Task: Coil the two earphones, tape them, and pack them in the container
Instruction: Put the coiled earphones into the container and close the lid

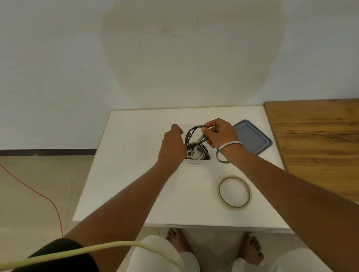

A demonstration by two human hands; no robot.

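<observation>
Here the right hand (220, 134) pinches a coiled earphone (194, 133) over the container (197, 161).

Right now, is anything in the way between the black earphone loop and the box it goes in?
Nothing visible blocks it. The right hand pinches the coiled earphone just above the open container, where another earphone already lies. The lid sits off to the right.

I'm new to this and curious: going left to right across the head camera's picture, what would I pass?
red cable on the floor → left hand → coiled black earphones → right hand → blue lid → wooden board
</observation>
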